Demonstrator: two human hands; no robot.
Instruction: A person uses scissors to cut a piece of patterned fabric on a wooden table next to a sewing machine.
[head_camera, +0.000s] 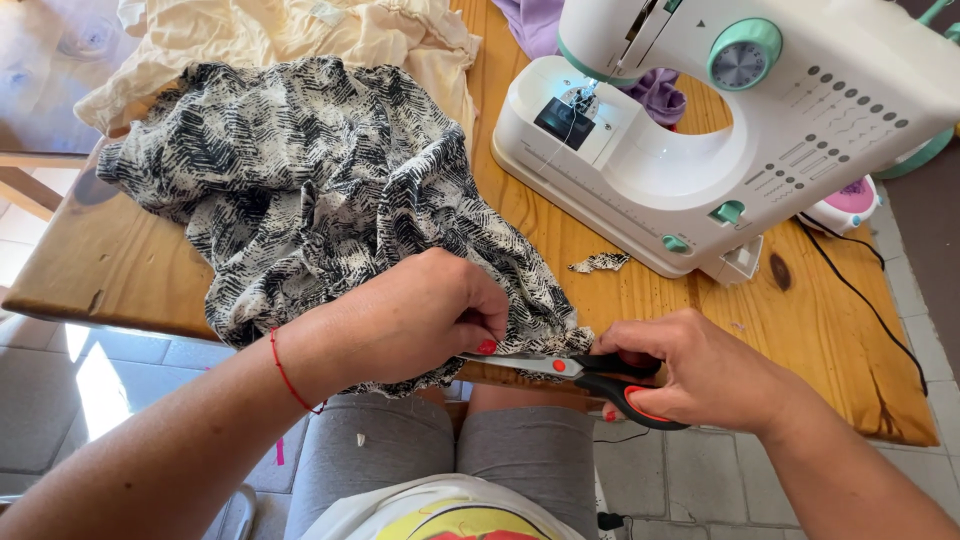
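A black-and-white patterned fabric lies bunched on the wooden table and hangs over its near edge. My left hand pinches the fabric's hem at that edge. My right hand grips black-and-red scissors, fingers through the handles. The blades point left and meet the fabric just under my left hand's fingertips.
A white sewing machine with mint-green knobs stands at the back right, its black cable trailing over the table's right side. A small fabric scrap lies before it. Cream cloth and purple cloth lie behind.
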